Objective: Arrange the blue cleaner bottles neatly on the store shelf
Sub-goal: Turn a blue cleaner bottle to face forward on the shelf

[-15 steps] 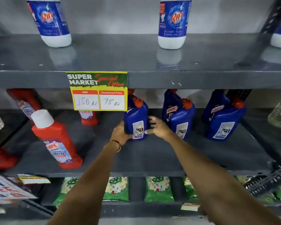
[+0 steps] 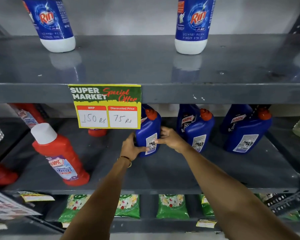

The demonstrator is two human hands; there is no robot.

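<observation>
On the grey middle shelf point(image 2: 163, 172) stand several blue cleaner bottles with red caps. I hold the leftmost front one point(image 2: 148, 129) upright between both hands: my left hand point(image 2: 131, 147) wraps its left side and base, my right hand point(image 2: 171, 138) presses its right side. Behind it another blue bottle is mostly hidden by the price sign. To the right stands a pair of blue bottles point(image 2: 197, 130), one behind the other, and further right a second pair point(image 2: 246, 130).
A yellow-green price sign point(image 2: 105, 105) hangs from the upper shelf edge. Red cleaner bottles point(image 2: 59, 155) stand on the left of the middle shelf. White and blue detergent bottles point(image 2: 191, 25) stand on the top shelf, green packets point(image 2: 171, 206) below. A metal upright point(image 2: 291, 200) is at right.
My view has moved closer to the shelf. Both hands have closed more firmly around the blue bottle, the left one lower at its base.
</observation>
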